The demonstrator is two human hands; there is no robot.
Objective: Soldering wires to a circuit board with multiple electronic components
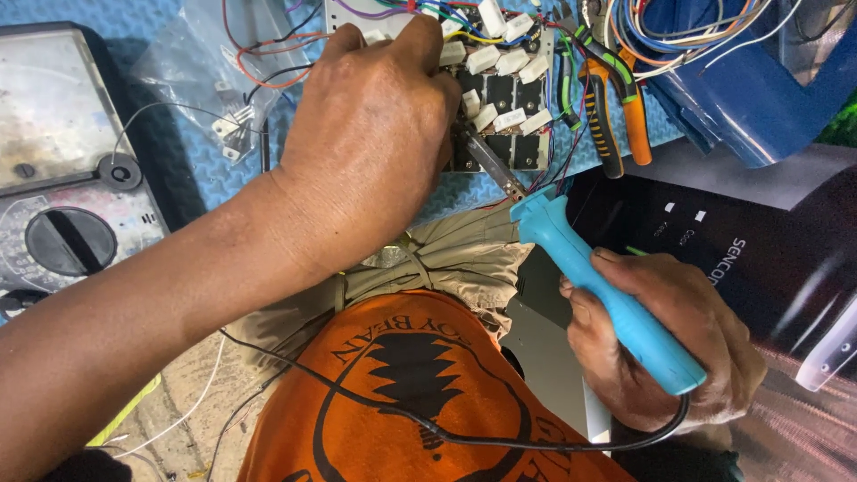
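Blue-handled, the iron (607,295) is clamped in the right hand (661,348) fingers pen-fashion, tip aimed at the board (504,98) on the counter (170,18), which the left hand (370,147) pins with fingers closed on its top edge, steadying it beside the pliers (616,112).

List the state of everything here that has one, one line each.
Left hand: pressed on the circuit board.
Right hand: gripping the blue soldering iron, tip at the board.
Pliers: lying unused, handles apart.
Multimeter: lying face up, untouched.
Plastic bag: lying flat, holding small parts.
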